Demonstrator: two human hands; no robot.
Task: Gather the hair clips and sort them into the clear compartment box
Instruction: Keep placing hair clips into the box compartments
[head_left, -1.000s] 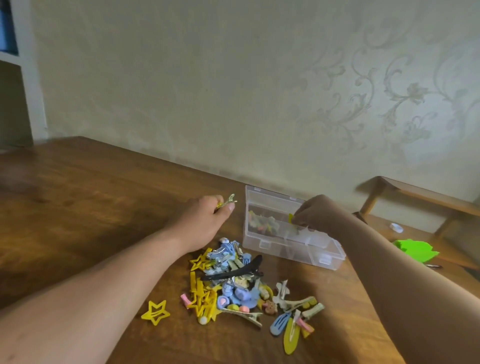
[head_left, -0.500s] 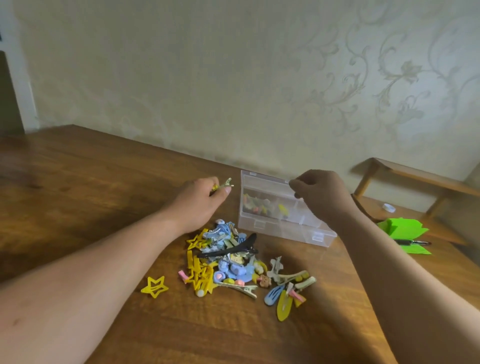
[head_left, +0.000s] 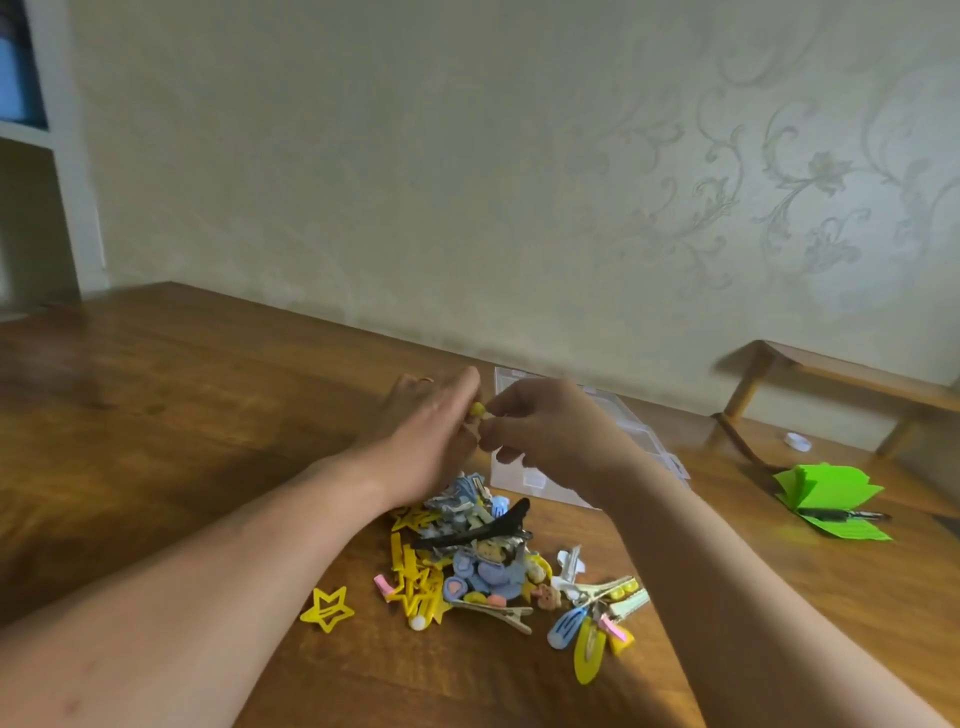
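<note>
**Hands meet over one small yellow clip**

Left hand (head_left: 426, 441) and right hand (head_left: 545, 431) come together above the far end of the pile, fingertips pinching a small yellow clip (head_left: 478, 410) between them. Both hands look closed on it, so this reads as a handover or a bit of fiddling with the clip, mid-air, just left of the clear box (head_left: 524, 475).

From the head view, the box sits right behind the right hand, mostly hidden by it; which compartment is the target can't be told. The pile of clips (head_left: 483, 566) lies near, under both forearms, with a yellow star clip (head_left: 327, 609) off to its left and a green notepad (head_left: 826, 493) well apart on the right.

Risk now: a tiny, smooth clip shared by two grips can slip during the swap and drop back into the pile. The right wrist hangs close over the box wall and could nudge it, and either forearm could sweep the heap.

Compared with half a second ago, the right hand has left the box and swung left to meet the left hand, which held the clip alone then.
</note>
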